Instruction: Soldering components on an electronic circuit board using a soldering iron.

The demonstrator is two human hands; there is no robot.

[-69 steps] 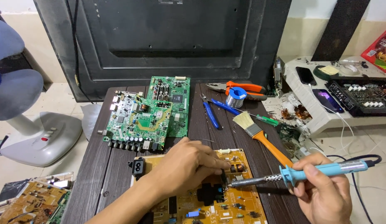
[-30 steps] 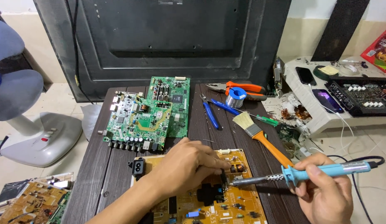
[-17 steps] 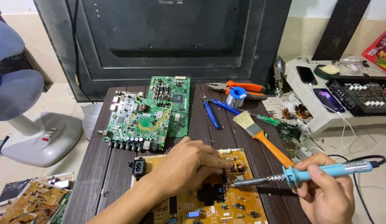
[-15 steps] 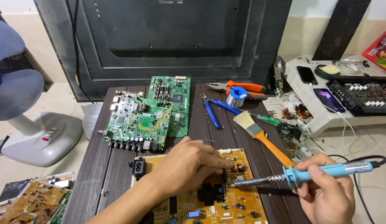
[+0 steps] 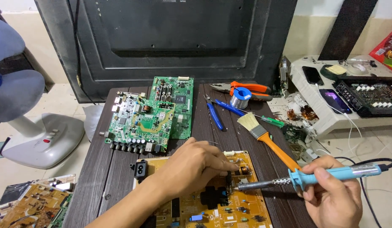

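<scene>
A: Nearest the camera: right hand (image 5: 333,198) is wrapped around the blue handle of a soldering iron (image 5: 307,179), fingers folded over it. The metal tip points left and meets the yellow circuit board (image 5: 229,207) just beside a small coil part.

B: Left hand (image 5: 196,166)?

A: It lies on the same yellow board, fingers drawn together and pressed down next to the iron's tip. A thin wire seems to run from the fingertips; too fine to say for sure whether it is pinched.

B: Where is the board?

A: At the near edge of the dark wooden table (image 5: 107,169), partly under the left forearm.

B: Farther back?

A: An orange-handled brush (image 5: 267,137) lies aslant just right of the board. Beyond it: two green circuit boards (image 5: 151,116) overlapping, blue-handled cutters (image 5: 215,114), a green screwdriver (image 5: 267,120), a solder spool (image 5: 240,97) resting against orange-handled pliers (image 5: 246,88).

B: Farthest?

A: A large black panel (image 5: 170,38) stands behind the table. A white fan base (image 5: 44,141) is on the floor at left.
</scene>
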